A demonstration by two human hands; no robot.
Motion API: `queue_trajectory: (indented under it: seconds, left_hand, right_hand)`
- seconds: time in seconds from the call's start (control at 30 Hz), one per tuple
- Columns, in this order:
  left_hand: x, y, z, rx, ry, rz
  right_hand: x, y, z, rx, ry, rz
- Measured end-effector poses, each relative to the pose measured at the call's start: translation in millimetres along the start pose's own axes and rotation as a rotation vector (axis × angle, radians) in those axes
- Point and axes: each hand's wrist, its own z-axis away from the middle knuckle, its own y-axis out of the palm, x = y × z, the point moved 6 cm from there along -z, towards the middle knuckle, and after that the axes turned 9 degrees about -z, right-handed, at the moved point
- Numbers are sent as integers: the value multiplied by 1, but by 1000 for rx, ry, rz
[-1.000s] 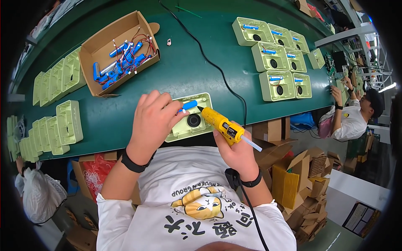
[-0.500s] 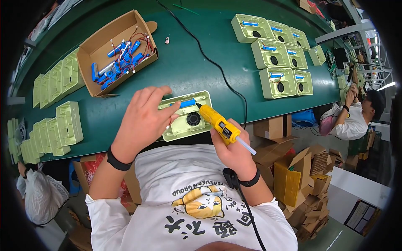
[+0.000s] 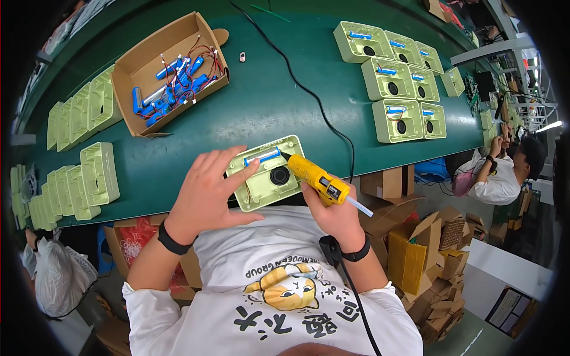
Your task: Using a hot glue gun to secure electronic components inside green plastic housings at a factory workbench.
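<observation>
A pale green plastic housing (image 3: 259, 191) lies open side up at the table's near edge. Inside it are a round black speaker (image 3: 279, 175) and a blue cylindrical battery (image 3: 270, 153). My left hand (image 3: 208, 188) is spread over the housing's left side, one fingertip pressing on the battery's left end. My right hand (image 3: 337, 218) is wrapped round a yellow hot glue gun (image 3: 317, 179) with a translucent glue stick out of its back. The gun's black nozzle meets the battery's right end, or hovers just over it.
A cardboard box (image 3: 127, 71) of blue wired batteries stands at the back left, beside rows of green housings (image 3: 98, 175). More housings with batteries (image 3: 386, 127) fill the right side. A black cable (image 3: 297, 80) crosses the green table. A co-worker (image 3: 502, 172) sits at far right.
The housing has shifted slightly nearer me and turned a little. My left hand's fingers have spread, with the thumb now apart. The glue gun has moved along, nozzle still at the battery's right end.
</observation>
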Motion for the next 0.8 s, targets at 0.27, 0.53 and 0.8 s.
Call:
queue_trajectory:
  seconds: [0.27,0.53,0.8]
  left_hand:
    - [0,13,17,-130,-62,23]
    - [4,19,19,-163,-80,35]
    - [6,25,23,-203,-86,23]
  right_hand:
    - [7,-7,7,-28,58,-74]
    - [4,-10,8,48,61,32]
    - [22,-9,1,36,51,135]
